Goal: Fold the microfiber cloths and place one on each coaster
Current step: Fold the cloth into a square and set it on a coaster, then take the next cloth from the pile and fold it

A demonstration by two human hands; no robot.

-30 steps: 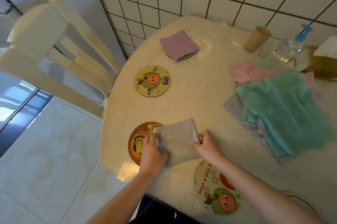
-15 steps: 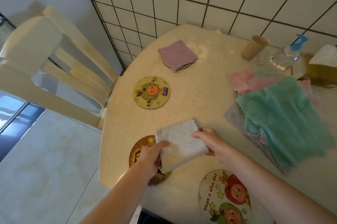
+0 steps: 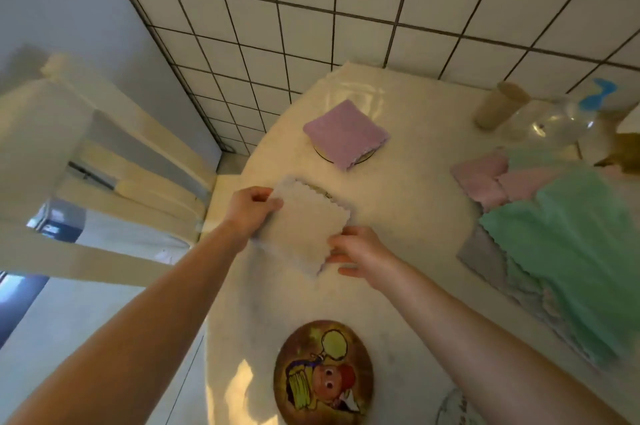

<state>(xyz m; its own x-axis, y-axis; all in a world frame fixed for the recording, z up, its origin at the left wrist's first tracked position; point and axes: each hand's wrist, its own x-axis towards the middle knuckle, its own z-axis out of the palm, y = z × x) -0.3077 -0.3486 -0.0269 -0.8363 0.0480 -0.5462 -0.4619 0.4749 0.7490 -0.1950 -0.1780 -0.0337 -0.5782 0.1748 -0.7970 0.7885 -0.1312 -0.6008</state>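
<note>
While both hands keep a grip on it, the folded beige cloth (image 3: 304, 229) hangs just over the desk (image 3: 408, 216), tilted, its scalloped edge toward the wall. Left hand (image 3: 251, 213) pinches the far-left corner, thumb on top, fingers curled under. Right hand (image 3: 356, 249) pinches the near-right corner, fingertips clamped on the edge. A sliver of something shows under the cloth's far edge; cannot tell what. Further back, a folded purple cloth (image 3: 344, 133) sits on a round coaster (image 3: 363, 158) that peeks out beneath. Nearer the person, a brown cartoon coaster (image 3: 323, 372) lies bare on the desk. To the right, a loose pile: green cloth (image 3: 568, 251) on top, pink cloths (image 3: 485, 182) behind, grey cloth (image 3: 481, 258) underneath. Back right stand a beige cup (image 3: 498, 106) and a clear spray bottle (image 3: 557, 119) with a blue top, blurred. A cream chair (image 3: 104, 161) stands left of the desk, tiled wall (image 3: 346, 9) behind.
</note>
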